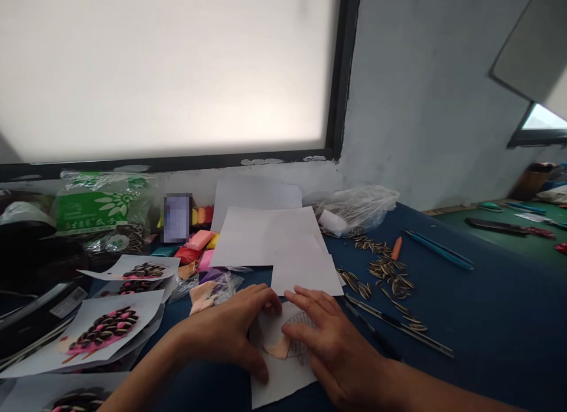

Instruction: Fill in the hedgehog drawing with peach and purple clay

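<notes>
A small sheet of white paper lies in front of me, with a pencilled criss-cross drawing on it. Flat peach clay covers the left part of the drawing. My left hand rests at the sheet's left edge, thumb and fingers apart, gripping nothing. Over the right side of the sheet, my right hand has its fingers spread, the index fingertip at the clay's upper edge. It hides part of the drawing. A torn lump of peach clay lies left of the sheet.
Sunflower seeds, metal tweezers, blue tweezers and an orange stick lie to the right. Blank white sheets lie ahead. Leftward are pictures of seed-covered hedgehogs, coloured clay packs and a green seed bag.
</notes>
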Tool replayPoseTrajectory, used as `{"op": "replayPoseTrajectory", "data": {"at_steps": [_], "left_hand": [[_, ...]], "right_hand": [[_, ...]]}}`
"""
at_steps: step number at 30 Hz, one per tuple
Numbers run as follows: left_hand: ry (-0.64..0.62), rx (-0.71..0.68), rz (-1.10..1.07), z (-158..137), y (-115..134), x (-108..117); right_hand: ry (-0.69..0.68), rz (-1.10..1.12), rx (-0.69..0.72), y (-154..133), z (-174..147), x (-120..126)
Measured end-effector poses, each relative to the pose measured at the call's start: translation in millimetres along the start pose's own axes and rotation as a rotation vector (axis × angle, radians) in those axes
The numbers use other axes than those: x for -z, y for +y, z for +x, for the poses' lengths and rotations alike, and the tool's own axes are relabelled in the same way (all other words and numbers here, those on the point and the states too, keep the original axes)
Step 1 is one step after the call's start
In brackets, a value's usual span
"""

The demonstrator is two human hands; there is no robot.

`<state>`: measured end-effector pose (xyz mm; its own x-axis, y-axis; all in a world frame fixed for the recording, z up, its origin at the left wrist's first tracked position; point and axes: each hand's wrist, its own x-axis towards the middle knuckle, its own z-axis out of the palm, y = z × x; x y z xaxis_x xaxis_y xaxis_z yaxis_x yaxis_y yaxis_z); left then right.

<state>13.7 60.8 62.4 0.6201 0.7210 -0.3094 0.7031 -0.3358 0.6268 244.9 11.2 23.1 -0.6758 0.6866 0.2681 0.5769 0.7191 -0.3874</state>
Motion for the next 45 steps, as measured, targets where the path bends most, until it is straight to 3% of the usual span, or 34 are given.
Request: {"op": "replayPoseTrajectory", "data": {"at_steps": [5, 10, 35, 40, 45], "left_hand": [[0.008, 0.005, 0.014, -1, 2, 0], [0.006, 0.003, 0.014, 0, 2, 0], [0.011, -0.073, 0.011, 3, -9, 1], [0.002, -0.056, -0.073, 0, -8, 4], [0.076, -0.09, -0.189, 3, -15, 2]], "right_hand": [[0.192, -0.02, 0.167, 3, -3, -3], [0.234, -0.078, 0.271, 2, -3, -4], [0.002, -0.144, 0.217, -3, 0, 2], [0.081, -0.158, 0.251, -2, 1, -3], [0.22, -0.163, 0.26, 4, 4, -14]]}}
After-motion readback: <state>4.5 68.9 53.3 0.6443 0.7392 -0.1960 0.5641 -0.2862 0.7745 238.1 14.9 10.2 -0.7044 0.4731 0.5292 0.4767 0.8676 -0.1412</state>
